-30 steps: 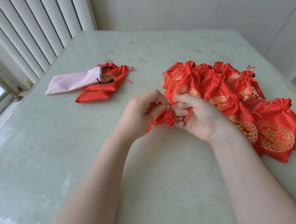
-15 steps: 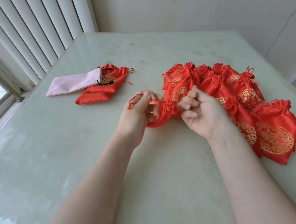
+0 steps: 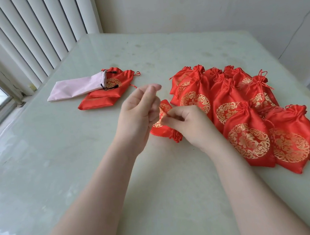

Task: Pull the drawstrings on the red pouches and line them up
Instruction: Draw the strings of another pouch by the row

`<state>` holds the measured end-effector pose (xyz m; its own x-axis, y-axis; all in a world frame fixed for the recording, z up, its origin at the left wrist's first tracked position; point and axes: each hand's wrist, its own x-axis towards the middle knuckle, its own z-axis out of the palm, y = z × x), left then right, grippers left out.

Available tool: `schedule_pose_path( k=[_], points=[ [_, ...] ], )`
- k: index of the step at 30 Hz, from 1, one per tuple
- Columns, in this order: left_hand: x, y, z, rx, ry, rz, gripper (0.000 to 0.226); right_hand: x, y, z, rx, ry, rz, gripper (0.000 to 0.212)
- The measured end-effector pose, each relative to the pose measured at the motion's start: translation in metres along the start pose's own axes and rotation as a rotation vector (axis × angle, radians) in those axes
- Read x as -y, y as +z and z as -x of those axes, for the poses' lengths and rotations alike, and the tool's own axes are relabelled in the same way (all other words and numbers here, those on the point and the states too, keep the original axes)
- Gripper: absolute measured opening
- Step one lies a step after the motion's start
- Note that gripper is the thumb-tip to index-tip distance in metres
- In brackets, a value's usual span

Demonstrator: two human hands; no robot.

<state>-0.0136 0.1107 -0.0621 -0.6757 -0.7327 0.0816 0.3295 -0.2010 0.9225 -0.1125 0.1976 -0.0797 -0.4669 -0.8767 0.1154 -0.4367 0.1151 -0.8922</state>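
Pouch (image 3: 166, 129) pinched in right hand (image 3: 191, 125) grip mid-table (image 3: 78, 163), left hand (image 3: 139, 117) loose w/ nothing held, row (image 3: 246, 119) just right

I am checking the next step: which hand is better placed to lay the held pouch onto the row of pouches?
Probably the right hand: it already pinches the red pouch and sits beside the row of tied pouches. The left hand is farther away, apparently holding nothing.
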Motion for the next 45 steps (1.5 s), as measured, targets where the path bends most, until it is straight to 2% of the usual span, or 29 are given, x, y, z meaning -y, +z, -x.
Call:
schedule_pose_path(
  k=[1,2,4,6,9,13,16,19,23,26,29,32,34,36,38,40,41,43,45],
  points=[
    [0.001,0.001,0.000,-0.015,0.000,-0.016,0.007,0.001,0.001,0.000,-0.047,0.034,-0.068,0.025],
    [0.003,0.001,0.001,-0.033,-0.025,-0.062,0.017,0.002,0.001,-0.001,-0.091,0.087,-0.193,0.026],
    [0.006,0.003,0.003,-0.035,-0.126,-0.261,0.023,0.004,-0.001,-0.004,-0.161,0.196,-0.493,0.030],
    [0.005,0.007,0.008,0.077,-0.212,-0.416,0.015,0.005,-0.004,-0.004,-0.185,0.238,-0.671,0.032],
    [0.003,0.014,0.014,0.164,-0.188,-0.424,0.014,0.003,-0.003,-0.004,-0.176,0.236,-0.701,0.031],
    [0.005,0.008,0.010,0.114,-0.193,-0.449,0.022,0.001,-0.001,-0.006,-0.112,0.205,-0.769,0.030],
    [0.008,0.001,0.002,0.022,-0.323,-0.276,0.024,-0.005,0.000,-0.009,-0.143,0.226,-0.673,0.024],
    [0.008,-0.001,-0.002,0.000,-0.402,-0.044,0.027,-0.009,0.001,-0.009,-0.162,0.282,-0.471,0.030],
    [0.014,0.001,-0.002,-0.012,-0.382,-0.097,0.028,-0.007,0.002,-0.006,-0.119,0.267,-0.431,0.023],
    [0.017,0.002,-0.003,-0.032,-0.331,-0.076,0.029,-0.006,0.001,-0.006,-0.053,0.235,-0.394,0.025],
    [0.015,0.000,-0.005,-0.029,-0.291,-0.038,0.026,-0.005,0.002,-0.004,0.017,0.182,-0.266,0.027],
    [0.009,0.000,-0.004,0.016,-0.237,-0.009,0.021,-0.009,0.006,-0.002,0.043,0.097,-0.074,0.013],
    [0.005,0.002,-0.002,0.035,-0.191,0.056,0.018,-0.011,0.008,-0.003,0.031,0.056,0.020,0.028],
    [0.002,0.003,-0.002,-0.011,-0.167,0.139,0.014,-0.010,0.007,-0.004,-0.016,0.110,-0.073,0.028],
    [0.002,0.003,-0.004,-0.114,-0.228,0.157,0.013,-0.006,0.005,-0.006,-0.092,0.227,-0.311,0.030],
    [0.005,0.002,-0.004,-0.167,-0.339,0.041,0.015,-0.004,0.000,-0.007,-0.142,0.287,-0.557,0.033],
    [0.006,0.001,-0.003,-0.136,-0.357,-0.095,0.014,-0.003,-0.001,-0.007,-0.156,0.297,-0.642,0.034],
    [0.009,0.002,0.001,0.021,-0.301,-0.371,0.010,-0.002,-0.002,-0.007,-0.162,0.297,-0.712,0.034],
    [0.012,0.004,0.006,0.120,-0.225,-0.501,0.011,-0.003,-0.002,-0.007,-0.170,0.284,-0.673,0.034]
  ],
)
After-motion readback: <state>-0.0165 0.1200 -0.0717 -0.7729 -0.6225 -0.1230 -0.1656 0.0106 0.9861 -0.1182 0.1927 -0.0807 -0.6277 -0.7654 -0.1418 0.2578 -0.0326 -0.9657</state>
